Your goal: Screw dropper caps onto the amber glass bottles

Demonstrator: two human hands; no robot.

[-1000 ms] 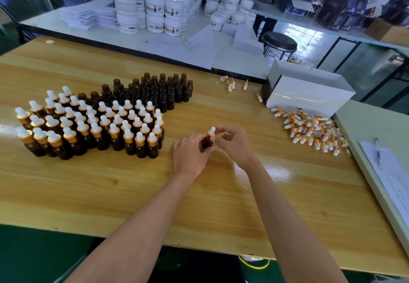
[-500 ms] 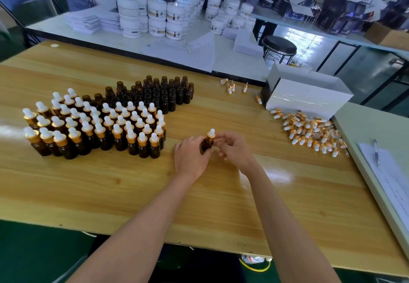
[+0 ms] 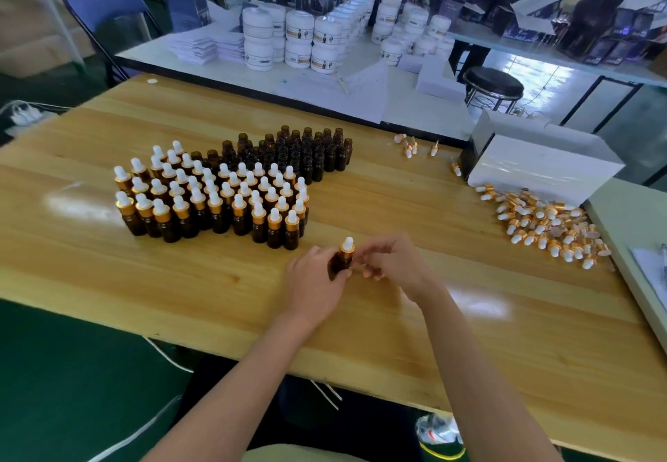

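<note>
A: Your left hand (image 3: 314,281) still wraps the amber bottle (image 3: 338,263), low over the table (image 3: 469,346).
B: Your right hand (image 3: 397,263) keeps pinching the dropper cap (image 3: 347,245). Hardly shifted, so I'd say final turns.
A: Beyond, the capped rows (image 3: 216,201). Behind them, open bottles (image 3: 306,151) wait.

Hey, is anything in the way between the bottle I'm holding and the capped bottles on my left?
Nothing visible: only bare table lies between the held bottle and the nearest capped bottles.
</note>
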